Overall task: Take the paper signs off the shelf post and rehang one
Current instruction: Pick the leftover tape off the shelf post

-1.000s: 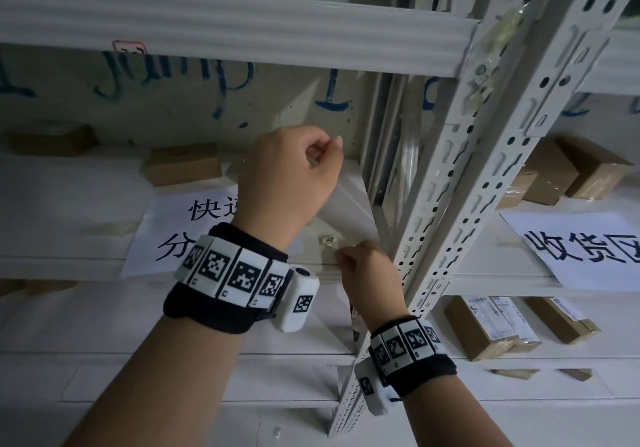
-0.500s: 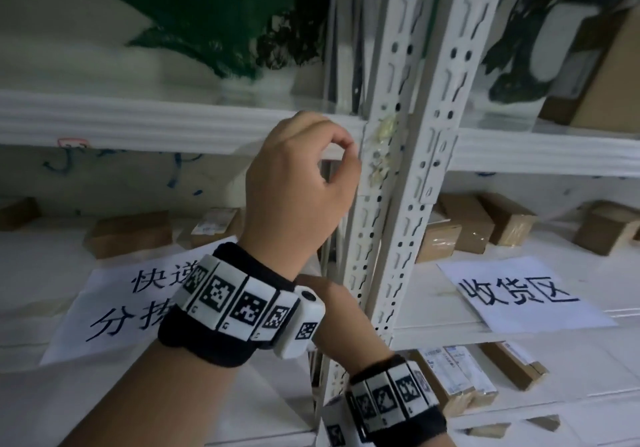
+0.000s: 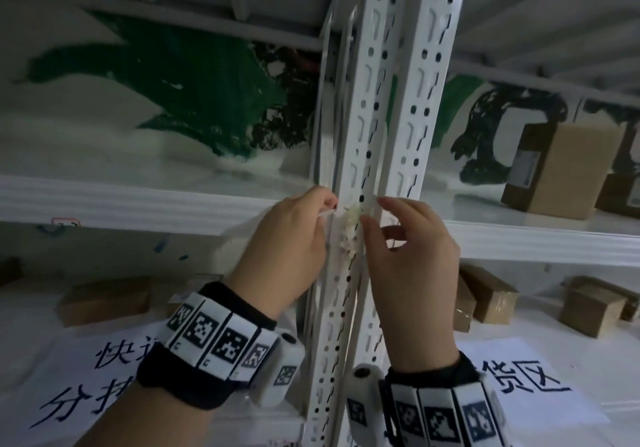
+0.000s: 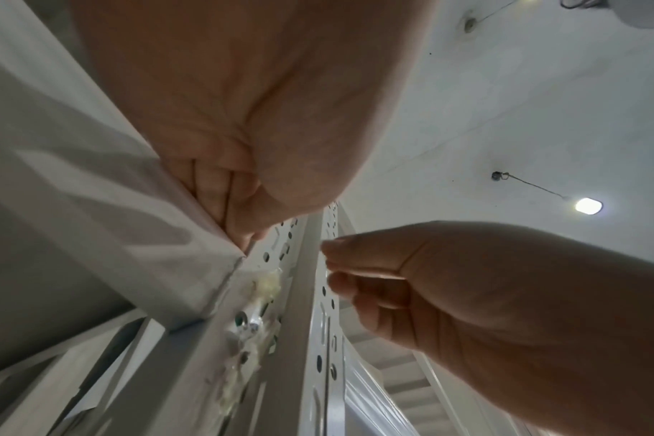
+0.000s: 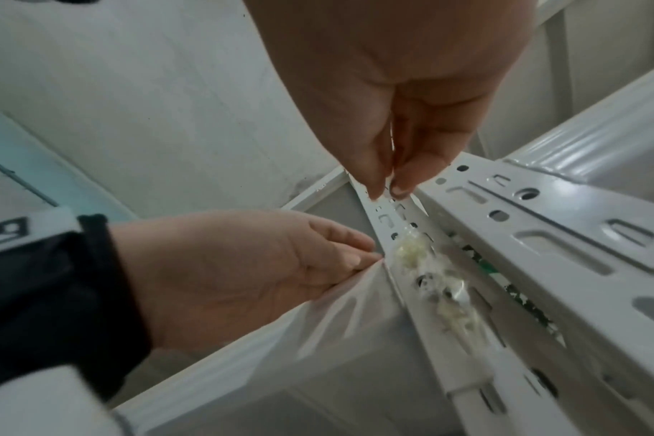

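A white perforated shelf post (image 3: 360, 134) carries yellowish tape residue (image 3: 351, 218) level with a shelf edge. My left hand (image 3: 325, 211) is at the post's left side and pinches the corner of a thin white sheet (image 4: 131, 236), which hangs down and left. The sheet (image 5: 348, 309) touches the post's edge beside the residue (image 5: 411, 250). My right hand (image 3: 375, 209) is on the post's right side, its thumb and forefinger pinched just above the residue on what looks like a clear tape strip. Two paper signs lie flat on the lower shelf, one left (image 3: 86, 377), one right (image 3: 530, 384).
A second perforated post (image 3: 426, 117) stands close to the right. Cardboard boxes sit on the upper right shelf (image 3: 554, 169) and on the lower shelf at left (image 3: 104, 297) and right (image 3: 588, 304). A painted wall shows behind the shelving.
Both hands have risen from the lower shelf edge to the taped spot on the post. The head view has tilted upward. The right hand now sits beside the left at the residue.
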`<state>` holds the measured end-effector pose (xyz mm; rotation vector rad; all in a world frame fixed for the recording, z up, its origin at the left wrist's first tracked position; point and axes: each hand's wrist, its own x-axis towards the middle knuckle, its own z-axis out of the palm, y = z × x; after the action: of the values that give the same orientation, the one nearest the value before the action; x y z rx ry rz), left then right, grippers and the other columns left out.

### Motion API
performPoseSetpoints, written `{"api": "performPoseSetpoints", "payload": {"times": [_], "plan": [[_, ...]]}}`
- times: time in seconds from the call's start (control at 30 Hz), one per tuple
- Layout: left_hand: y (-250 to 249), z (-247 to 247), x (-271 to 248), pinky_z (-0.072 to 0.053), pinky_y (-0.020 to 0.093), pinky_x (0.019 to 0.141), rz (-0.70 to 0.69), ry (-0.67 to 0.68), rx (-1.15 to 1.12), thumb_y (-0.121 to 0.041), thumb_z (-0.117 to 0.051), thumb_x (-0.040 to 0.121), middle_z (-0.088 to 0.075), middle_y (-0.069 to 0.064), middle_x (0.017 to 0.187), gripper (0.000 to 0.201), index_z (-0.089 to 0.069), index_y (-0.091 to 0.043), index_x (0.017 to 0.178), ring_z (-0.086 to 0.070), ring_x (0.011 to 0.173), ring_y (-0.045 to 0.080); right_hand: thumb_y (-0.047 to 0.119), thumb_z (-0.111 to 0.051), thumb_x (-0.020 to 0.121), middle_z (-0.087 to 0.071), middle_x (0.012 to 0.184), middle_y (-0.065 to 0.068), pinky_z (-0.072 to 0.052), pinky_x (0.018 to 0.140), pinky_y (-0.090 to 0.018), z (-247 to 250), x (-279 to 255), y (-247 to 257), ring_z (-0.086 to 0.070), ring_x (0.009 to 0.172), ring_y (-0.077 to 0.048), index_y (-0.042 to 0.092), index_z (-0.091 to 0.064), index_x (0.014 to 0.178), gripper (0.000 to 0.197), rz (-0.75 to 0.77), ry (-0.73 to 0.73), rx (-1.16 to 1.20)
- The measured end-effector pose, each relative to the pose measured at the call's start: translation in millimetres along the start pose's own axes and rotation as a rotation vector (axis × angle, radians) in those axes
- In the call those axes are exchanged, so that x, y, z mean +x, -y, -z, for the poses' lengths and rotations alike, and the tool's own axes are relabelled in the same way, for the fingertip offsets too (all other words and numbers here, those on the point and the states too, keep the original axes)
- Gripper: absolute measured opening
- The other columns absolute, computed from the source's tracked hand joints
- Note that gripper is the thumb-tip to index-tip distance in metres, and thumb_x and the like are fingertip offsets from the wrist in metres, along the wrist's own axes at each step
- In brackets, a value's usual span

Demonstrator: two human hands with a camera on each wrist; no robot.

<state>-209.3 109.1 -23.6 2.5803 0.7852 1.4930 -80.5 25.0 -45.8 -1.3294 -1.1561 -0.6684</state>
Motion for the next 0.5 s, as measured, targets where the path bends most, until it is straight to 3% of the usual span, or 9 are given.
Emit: {"api": "performPoseSetpoints", "payload": {"times": [0.13, 0.27, 0.4, 0.5], "plan": [[1.7, 0.9, -0.8, -0.054, 0.032, 0.096, -0.001, 0.014, 0.011, -0.004, -0.054, 0.099, -0.067, -0.007, 0.121, 0.035, -0.059, -0.025, 0.126, -0.062, 0.114, 0.010, 0.025, -0.075, 0.098, -0.075, 0.110, 0.006, -0.063, 0.078, -0.036, -20.2, 6.5, -5.4, -0.072, 0.082, -0.012, 0.017, -0.077, 0.123, 0.026, -0.049, 0.064, -0.064], [0.4, -1.8, -4.7, -0.050, 0.027, 0.097, -0.006, 0.004, 0.026, -0.004, -0.055, 0.097, -0.066, -0.007, 0.120, 0.036, -0.060, -0.024, 0.127, -0.059, 0.114, 0.011, 0.014, -0.073, 0.098, -0.071, 0.093, 0.000, -0.059, 0.070, -0.034, -38.2, 2.2, -4.0, -0.067, 0.075, -0.017, 0.014, -0.080, 0.109, 0.013, -0.043, 0.007, -0.059], [-1.3, -1.8, -6.6, -0.048, 0.026, 0.101, -0.004, -0.008, -0.015, -0.005, -0.054, 0.097, -0.066, -0.007, 0.123, 0.035, -0.061, -0.021, 0.127, -0.057, 0.117, 0.010, 0.013, -0.068, 0.103, -0.067, 0.098, -0.002, -0.059, 0.074, -0.039, -45.9, -2.7, -3.2, -0.067, 0.080, -0.019, 0.011, -0.079, 0.112, 0.015, -0.071, -0.008, -0.024], [-0.9, -2.4, -8.4, -0.047, 0.025, 0.104, -0.004, -0.008, -0.028, -0.006, -0.054, 0.097, -0.065, -0.007, 0.124, 0.034, -0.061, -0.020, 0.128, -0.056, 0.119, 0.010, 0.013, -0.067, 0.103, -0.063, 0.092, -0.001, -0.057, 0.070, -0.035, -45.2, -6.1, -5.7, -0.062, 0.075, -0.017, 0.012, -0.080, 0.108, 0.014, -0.068, -0.003, -0.047]]}}
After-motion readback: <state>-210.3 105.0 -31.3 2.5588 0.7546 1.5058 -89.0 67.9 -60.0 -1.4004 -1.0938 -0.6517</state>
